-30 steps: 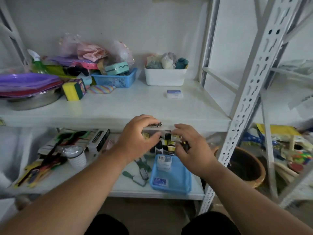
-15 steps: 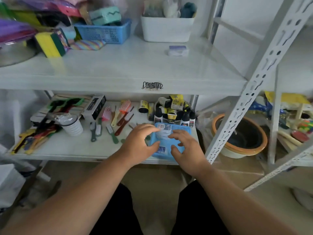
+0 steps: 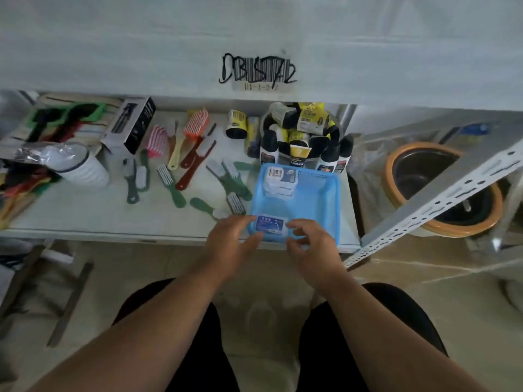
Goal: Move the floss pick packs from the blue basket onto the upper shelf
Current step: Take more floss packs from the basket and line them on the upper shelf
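Bare forearms are seen reaching forward from the bottom of the view toward a lower shelf (image 3: 113,219), above dark trousers and a pale floor. At the shelf's front edge, the left hand (image 3: 226,244) and the right hand (image 3: 311,247) are held on either side of the near end of a blue basket (image 3: 325,199). Both hands are loosely open, with fingers curled and spread. The left fingertips (image 3: 249,222) are seen at the near left corner of the basket, touching or almost touching a blue-labelled floss pick pack (image 3: 270,224) that lies flat at the near end. The right fingertips (image 3: 294,224) hover just beside that pack's right edge; firm contact cannot be made out. Nothing is clamped yet.

Further back in the basket, a stack of floss pick packs (image 3: 280,182) is leaned in the far left corner. Beyond the basket, a cluster of black-and-yellow tubes and bottles (image 3: 300,137) is crowded. To the left, hairbrushes (image 3: 195,142) are scattered.

Overhead, the front lip of the upper shelf (image 3: 254,38), marked with a scribbled barcode label (image 3: 257,72), fills the top of the view.

Several risks are judged likely. The thin, flat pack may be pinched poorly and slip. The light basket, set at the shelf's edge, could be dragged off. Raised hands could be knocked against the overhanging shelf lip.
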